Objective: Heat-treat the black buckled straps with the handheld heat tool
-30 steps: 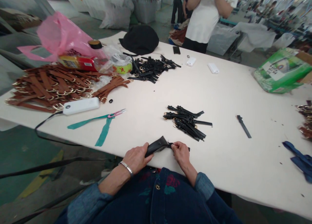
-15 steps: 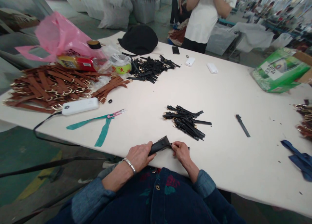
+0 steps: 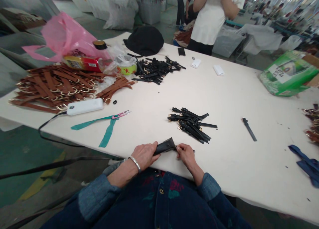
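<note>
My left hand, with a silver bracelet at the wrist, is wrapped round a dark handheld tool over the table's near edge. The tool's wide end points right, toward my right hand. The fingers of my right hand pinch a thin black strap, mostly hidden, whose end shows past the knuckles. Just beyond my hands lies a small pile of black straps with gold buckles. One single black strap lies apart to the right.
Pink-handled snips with teal cloth strips lie left. Behind them are a white power bank, brown straps, more black straps and a black cap. A green box is at right. A person stands beyond the table.
The whole view has shifted slightly, so the things on the table appear a little farther right. Both hands keep their holds, with the tool's wide end still close to my right fingertips.
</note>
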A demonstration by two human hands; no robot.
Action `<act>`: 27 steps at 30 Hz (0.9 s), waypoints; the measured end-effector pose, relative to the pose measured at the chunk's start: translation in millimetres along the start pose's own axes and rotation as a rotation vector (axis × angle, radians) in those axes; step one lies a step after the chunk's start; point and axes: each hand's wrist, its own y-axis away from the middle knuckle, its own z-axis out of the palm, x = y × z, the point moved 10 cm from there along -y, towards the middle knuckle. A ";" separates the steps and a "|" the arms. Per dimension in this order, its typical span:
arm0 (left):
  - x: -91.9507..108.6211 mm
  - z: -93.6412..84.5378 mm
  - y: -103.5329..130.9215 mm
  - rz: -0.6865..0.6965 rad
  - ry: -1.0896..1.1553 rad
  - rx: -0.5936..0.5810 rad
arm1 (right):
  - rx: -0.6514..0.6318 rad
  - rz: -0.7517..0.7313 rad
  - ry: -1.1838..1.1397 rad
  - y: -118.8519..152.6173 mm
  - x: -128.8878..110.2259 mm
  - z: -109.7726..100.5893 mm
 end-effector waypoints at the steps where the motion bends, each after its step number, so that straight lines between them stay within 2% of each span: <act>1: -0.1 1.1 0.9 0.004 -0.002 0.000 | 0.009 -0.005 0.017 0.8 -1.0 -0.8; 8: -9.4 8.4 11.6 -0.015 0.000 0.001 | 0.027 -0.045 0.104 2.6 -7.5 -4.0; 16: -26.8 18.7 23.3 -0.086 0.043 -0.044 | 0.249 -0.142 0.393 10.1 -31.7 -28.4; 21: -27.1 19.9 24.2 -0.093 0.062 -0.025 | 0.142 -0.253 0.411 2.4 -49.3 -16.9; 27: -27.9 19.9 26.5 -0.120 0.103 -0.047 | 0.078 -0.170 0.268 -18.2 -35.5 -10.5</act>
